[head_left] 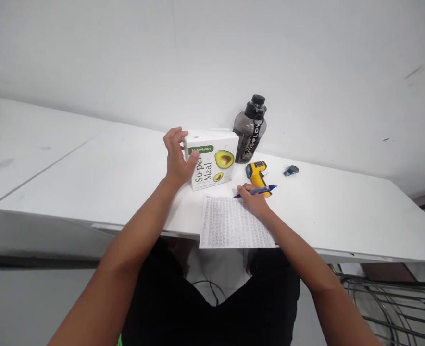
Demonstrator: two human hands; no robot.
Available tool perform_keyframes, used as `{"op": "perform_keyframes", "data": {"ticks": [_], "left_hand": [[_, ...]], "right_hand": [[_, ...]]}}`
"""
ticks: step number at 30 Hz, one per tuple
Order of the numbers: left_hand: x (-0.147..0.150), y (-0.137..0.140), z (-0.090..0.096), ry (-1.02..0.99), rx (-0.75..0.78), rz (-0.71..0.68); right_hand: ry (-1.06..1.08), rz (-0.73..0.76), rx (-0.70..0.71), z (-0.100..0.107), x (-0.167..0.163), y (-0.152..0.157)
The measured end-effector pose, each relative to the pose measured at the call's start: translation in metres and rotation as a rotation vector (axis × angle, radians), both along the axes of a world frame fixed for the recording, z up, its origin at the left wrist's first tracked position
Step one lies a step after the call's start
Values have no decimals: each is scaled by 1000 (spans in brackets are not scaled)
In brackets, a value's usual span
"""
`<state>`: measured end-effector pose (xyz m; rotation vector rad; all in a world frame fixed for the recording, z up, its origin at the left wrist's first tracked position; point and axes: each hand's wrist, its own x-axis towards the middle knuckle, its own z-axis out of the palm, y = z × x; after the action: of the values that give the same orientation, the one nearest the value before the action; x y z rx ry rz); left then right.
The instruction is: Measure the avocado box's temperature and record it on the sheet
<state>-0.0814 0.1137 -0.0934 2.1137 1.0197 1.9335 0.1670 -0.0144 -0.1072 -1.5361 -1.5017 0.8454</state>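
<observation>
My left hand (179, 161) grips the left side of a white meal box (212, 166), its thumb on the printed front and its other fingers around the far edge. The box stands upright on the table and shows avocado pictures. In my right hand (256, 201) is a blue pen (261, 190), pinched between thumb and fingers, its tip near the upper edge of a printed sheet (230, 223). The sheet lies flat and overhangs the table's front edge. Just beyond the pen rests a yellow infrared thermometer (257, 174), partly hidden by my right hand and the pen.
A dark translucent water bottle (247, 134) stands behind the box, close to the wall (212, 57). Right of the thermometer lies a small toy car (291, 170). The white table (342, 206) runs along the wall. A metal rack (389, 298) is below at right.
</observation>
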Motion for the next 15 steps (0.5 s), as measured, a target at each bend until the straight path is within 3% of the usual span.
{"op": "perform_keyframes", "data": {"ticks": [7,15], "left_hand": [[-1,-1,2,13,14,20],[-2,0,3,-1,-17,47]], "right_hand": [[19,56,11,-1,0,-3],[-152,48,213,-8,-3,-5]]}}
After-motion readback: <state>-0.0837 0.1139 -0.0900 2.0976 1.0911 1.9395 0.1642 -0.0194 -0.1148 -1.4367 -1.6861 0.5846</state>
